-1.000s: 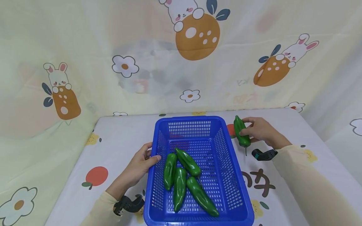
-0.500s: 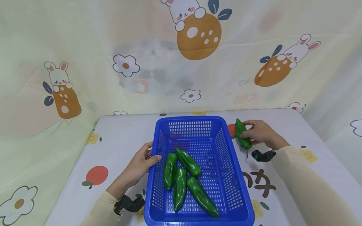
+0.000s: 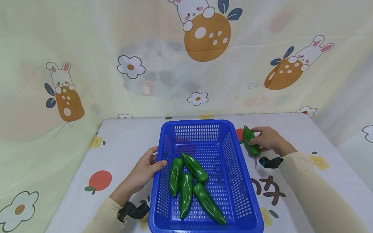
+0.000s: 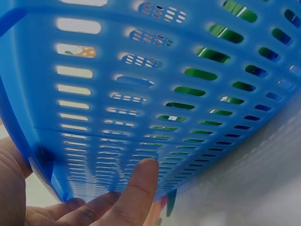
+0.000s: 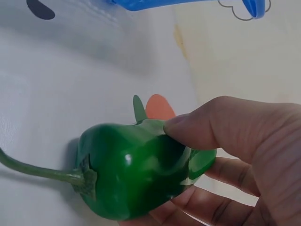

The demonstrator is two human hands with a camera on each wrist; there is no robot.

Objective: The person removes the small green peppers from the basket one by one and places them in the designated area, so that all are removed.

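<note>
A green pepper (image 3: 249, 142) is pinched by my right hand (image 3: 269, 139), to the right of the blue plastic basket (image 3: 245, 181). In the right wrist view, my thumb presses the top of the pepper (image 5: 123, 165) and the fingers curl beneath it; its stem points left. The pepper is low over the table, and whether it touches the cloth I cannot tell. My left hand (image 3: 144, 168) grips the basket's left side, thumb over the rim. From the left wrist, the fingers (image 4: 136, 193) lie against the slotted outer wall. Several green peppers (image 3: 186, 194) lie inside the basket.
A white printed cloth (image 3: 128, 132) covers the table. Behind it hangs a cream curtain (image 3: 157, 103) with rabbit and flower prints. Each wrist wears a black device, such as the left wrist camera (image 3: 132, 210).
My right hand has moved slightly down and toward me with the pepper still pinched. The left hand stays on the basket. The head view has shifted a little.
</note>
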